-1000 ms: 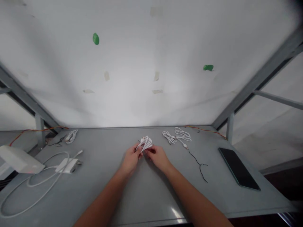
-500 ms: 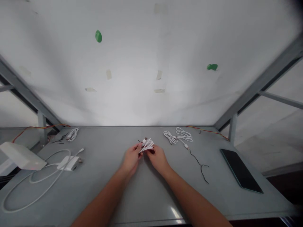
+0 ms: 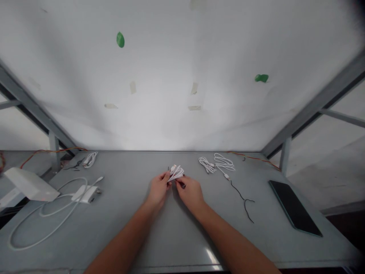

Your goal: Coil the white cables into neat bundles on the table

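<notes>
A bundled white USB cable is held up over the middle of the table, its USB plug pointing up at the back. My left hand is closed on the bundle's left side, thumb on top. A short black tie end sticks up beside the plug. My right hand is closed in a pinch at the bundle's lower right edge. A small dark bit shows by its index finger, but what lies between these fingertips is hidden.
Two coiled white cables and black ties lie to the right, near a dark phone. On the left are another coiled cable, a white adapter with a looped cord and a white box. A white wall panel stands behind.
The view has shifted slightly. Both hands stay at the bundle; its plug has turned a little and the black tie end now stands more upright.
</notes>
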Demonstrator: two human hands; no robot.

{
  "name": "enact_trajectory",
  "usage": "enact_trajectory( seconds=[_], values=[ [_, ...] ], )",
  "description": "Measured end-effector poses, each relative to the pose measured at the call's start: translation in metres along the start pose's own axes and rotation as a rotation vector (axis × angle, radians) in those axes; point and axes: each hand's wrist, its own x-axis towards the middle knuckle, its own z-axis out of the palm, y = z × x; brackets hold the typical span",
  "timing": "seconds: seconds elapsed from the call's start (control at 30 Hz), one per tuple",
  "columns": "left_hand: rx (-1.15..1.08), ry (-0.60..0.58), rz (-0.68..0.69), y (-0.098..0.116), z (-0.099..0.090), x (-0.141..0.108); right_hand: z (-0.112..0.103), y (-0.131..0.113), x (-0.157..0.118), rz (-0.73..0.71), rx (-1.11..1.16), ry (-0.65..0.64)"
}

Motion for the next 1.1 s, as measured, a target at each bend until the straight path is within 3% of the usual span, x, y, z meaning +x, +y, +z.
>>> enact_trajectory(
  seconds=[0.17, 0.27, 0.43, 0.57, 0.67, 0.87, 1.1],
  values=[
    [0.138, 0.033, 0.027, 0.003, -0.002, -0.001, -0.001, -0.001, -0.006, -0.181, -0.199, 0.048],
    [0.407, 0.035, 0.083, 0.009, -0.003, -0.003, -0.002, 0.001, -0.008, -0.355, -0.338, 0.085],
    [0.768, 0.079, 0.339, 0.015, 0.0, -0.01, -0.008, 0.002, -0.008, -0.602, -0.452, 0.054],
    [0.929, 0.025, 0.536, 0.015, 0.004, -0.02, -0.015, -0.003, -0.003, -0.549, -0.363, 0.087],
    [0.993, -0.025, 0.601, 0.017, 0.006, -0.026, -0.019, -0.007, 0.0, -0.51, -0.294, 0.134],
    [1.107, -0.055, 0.565, 0.021, 0.009, -0.033, -0.017, -0.003, 0.002, -0.557, -0.301, 0.092],
    [1.051, -0.126, 0.553, 0.016, 0.006, -0.032, -0.015, 0.008, 0.002, -0.44, -0.388, 0.044]
  ],
)
